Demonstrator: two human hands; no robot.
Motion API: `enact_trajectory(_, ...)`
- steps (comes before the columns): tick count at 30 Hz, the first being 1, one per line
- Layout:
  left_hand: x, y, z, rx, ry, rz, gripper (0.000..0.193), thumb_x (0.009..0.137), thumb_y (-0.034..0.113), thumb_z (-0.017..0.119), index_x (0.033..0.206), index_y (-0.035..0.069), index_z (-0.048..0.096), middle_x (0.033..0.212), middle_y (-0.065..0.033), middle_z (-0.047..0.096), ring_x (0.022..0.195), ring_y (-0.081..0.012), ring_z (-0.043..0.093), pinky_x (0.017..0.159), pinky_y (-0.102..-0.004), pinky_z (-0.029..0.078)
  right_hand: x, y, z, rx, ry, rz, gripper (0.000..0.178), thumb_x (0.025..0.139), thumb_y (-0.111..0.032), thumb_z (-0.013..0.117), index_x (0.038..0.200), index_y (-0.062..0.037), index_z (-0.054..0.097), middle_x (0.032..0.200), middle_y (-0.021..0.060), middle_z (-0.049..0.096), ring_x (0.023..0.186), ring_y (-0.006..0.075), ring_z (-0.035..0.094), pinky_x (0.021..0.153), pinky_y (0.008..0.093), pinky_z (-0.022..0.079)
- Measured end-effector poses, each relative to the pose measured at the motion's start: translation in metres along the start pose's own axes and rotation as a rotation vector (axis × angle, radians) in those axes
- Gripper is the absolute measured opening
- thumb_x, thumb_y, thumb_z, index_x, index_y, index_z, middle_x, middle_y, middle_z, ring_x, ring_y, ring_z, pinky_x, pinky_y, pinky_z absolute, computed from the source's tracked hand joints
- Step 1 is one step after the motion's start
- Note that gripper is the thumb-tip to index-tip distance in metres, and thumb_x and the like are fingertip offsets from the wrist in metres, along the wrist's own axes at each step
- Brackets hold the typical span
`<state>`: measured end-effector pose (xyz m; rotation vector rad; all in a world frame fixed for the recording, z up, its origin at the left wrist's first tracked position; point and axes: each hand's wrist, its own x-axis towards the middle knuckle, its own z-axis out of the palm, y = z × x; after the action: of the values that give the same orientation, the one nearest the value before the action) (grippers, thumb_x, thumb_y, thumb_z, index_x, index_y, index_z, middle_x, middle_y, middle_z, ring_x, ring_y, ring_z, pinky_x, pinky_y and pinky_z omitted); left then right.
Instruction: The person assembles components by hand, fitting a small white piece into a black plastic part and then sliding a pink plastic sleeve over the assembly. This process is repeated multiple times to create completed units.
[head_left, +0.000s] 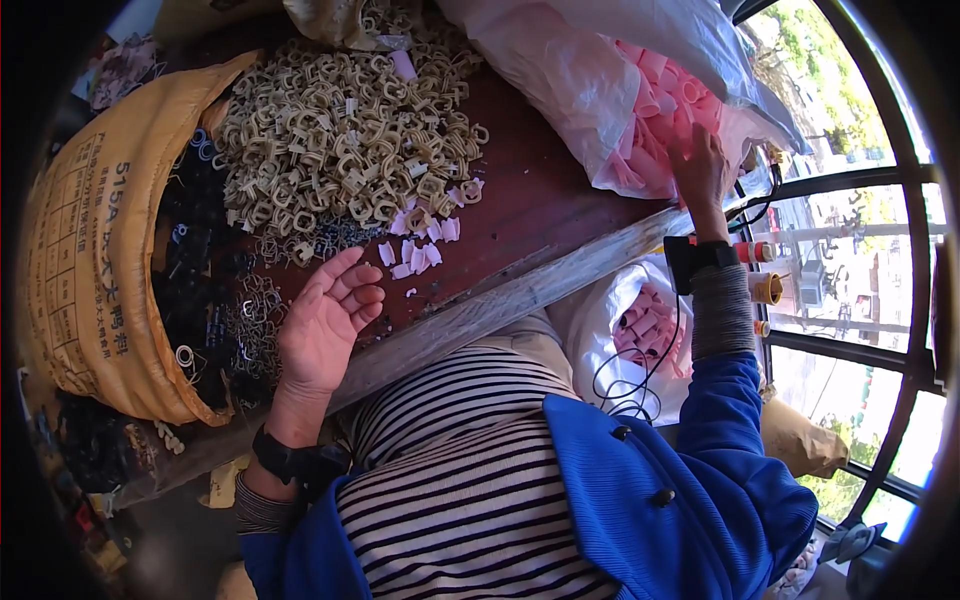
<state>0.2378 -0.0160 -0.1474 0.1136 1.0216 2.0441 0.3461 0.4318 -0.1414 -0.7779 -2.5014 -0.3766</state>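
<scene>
My left hand [322,322] rests at the table's near edge, palm turned up and fingers loosely bent apart, with nothing in it. Just beyond its fingertips lie several small pale-pink plastic pieces [408,258] and a scatter of small metal clips [262,318]. Behind them rises a large heap of beige plastic buckle-like parts [345,150]. My right hand [702,172] reaches into a white plastic bag [540,60] at the far right, touching the pink curved plastic pieces [655,105] inside. Its fingertips are hidden among those pieces, so their grip does not show.
A yellow woven sack [95,240] with black parts [185,250] at its mouth stands on the left. Below the wooden table edge [520,285], another white bag [590,310] holds pink pieces [650,328]. A black cable [640,385] hangs from my right wrist. Barred windows [840,180] line the right.
</scene>
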Motion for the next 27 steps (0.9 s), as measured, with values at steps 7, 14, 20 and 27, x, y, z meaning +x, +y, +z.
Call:
enact_trajectory(7, -0.004, -0.003, -0.008, -0.056, 0.044, 0.012, 0.051, 0.079, 0.029, 0.044, 0.118, -0.002, 0.036, 0.103, -0.0117, 0.051, 0.088, -0.0166, 0.052, 0.077, -0.0276, 0.042, -0.036, -0.049, -0.055, 0.526, 0.094, 0.069, 0.027, 0.071, -0.014, 0.058, 0.095, -0.0028, 0.053, 0.068, 0.0070, 0.054, 0.061, 0.0141, 0.052, 0.057, 0.0267, 0.043)
enact_trajectory(14, 0.006, 0.001, 0.028, 0.157, -0.067, -0.093, 0.050, 0.083, 0.029, 0.045, 0.123, 0.004, 0.030, 0.104, -0.0111, 0.050, 0.083, -0.0162, 0.054, 0.067, -0.0239, 0.045, -0.055, -0.145, -0.088, 1.157, -0.296, -0.388, 0.034, 0.067, -0.015, 0.062, 0.095, 0.0005, 0.051, 0.079, 0.0075, 0.055, 0.065, 0.0168, 0.052, 0.062, 0.0263, 0.043)
enact_trajectory(20, 0.007, -0.003, 0.036, 0.125, -0.160, -0.160, 0.052, 0.084, 0.038, 0.043, 0.121, 0.002, 0.030, 0.095, -0.0115, 0.052, 0.074, -0.0151, 0.056, 0.055, -0.0206, 0.046, -0.066, -0.203, -0.097, 1.410, -0.413, -0.640, 0.038, 0.062, -0.013, 0.070, 0.094, 0.0000, 0.054, 0.077, 0.0088, 0.055, 0.071, 0.0175, 0.056, 0.062, 0.0260, 0.047)
enact_trajectory(27, 0.005, -0.005, 0.025, -0.021, -0.186, -0.197, 0.043, 0.086, 0.036, 0.041, 0.113, 0.003, 0.039, 0.082, -0.0091, 0.054, 0.065, -0.0130, 0.055, 0.055, -0.0216, 0.047, -0.081, -0.223, -0.099, 1.764, -0.741, -0.356, 0.036, 0.069, -0.020, 0.068, 0.094, 0.0022, 0.053, 0.079, 0.0075, 0.056, 0.072, 0.0146, 0.057, 0.061, 0.0270, 0.049)
